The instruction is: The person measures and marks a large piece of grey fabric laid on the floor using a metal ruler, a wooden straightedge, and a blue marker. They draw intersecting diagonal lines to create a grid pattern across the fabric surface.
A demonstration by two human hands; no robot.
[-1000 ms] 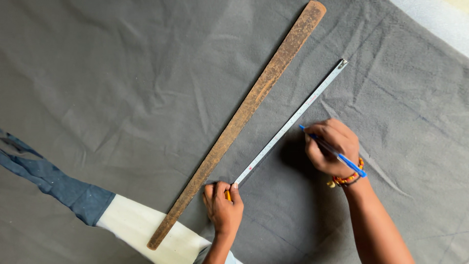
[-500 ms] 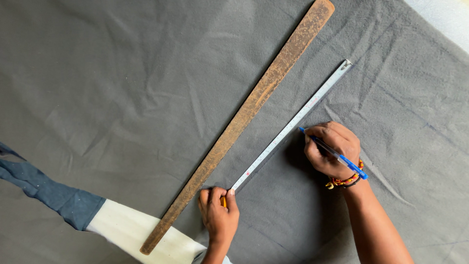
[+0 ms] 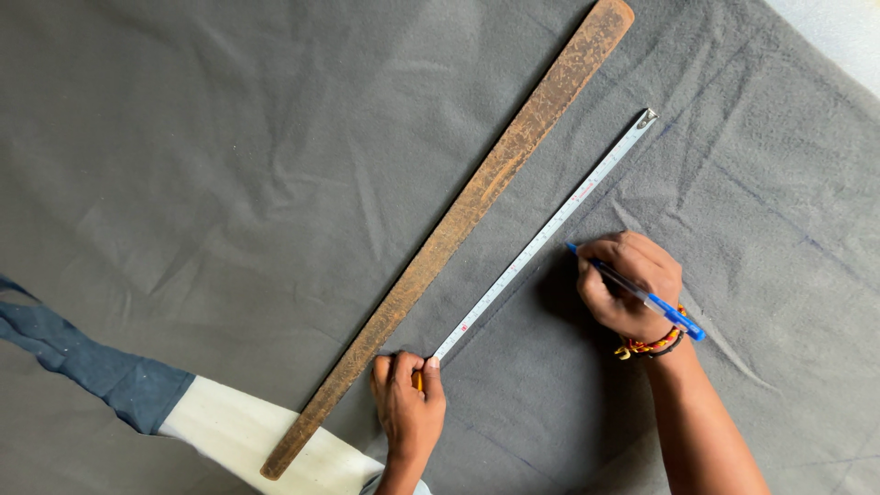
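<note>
Grey felt cloth (image 3: 229,183); left hand (image 3: 408,403) pinning tape measure (image 3: 541,238), right hand (image 3: 631,284) gripping blue pen (image 3: 642,295); rusty flat bar (image 3: 458,229) alongside.

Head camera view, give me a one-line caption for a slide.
Left hand pins a measuring tape on grey cloth beside a long wooden stick; right hand holds a blue pen at the tape.

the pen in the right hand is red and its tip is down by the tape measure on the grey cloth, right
Not quite. The head view shows the pen in the right hand is blue, not red. Its tip is down by the tape measure on the grey cloth.
</note>
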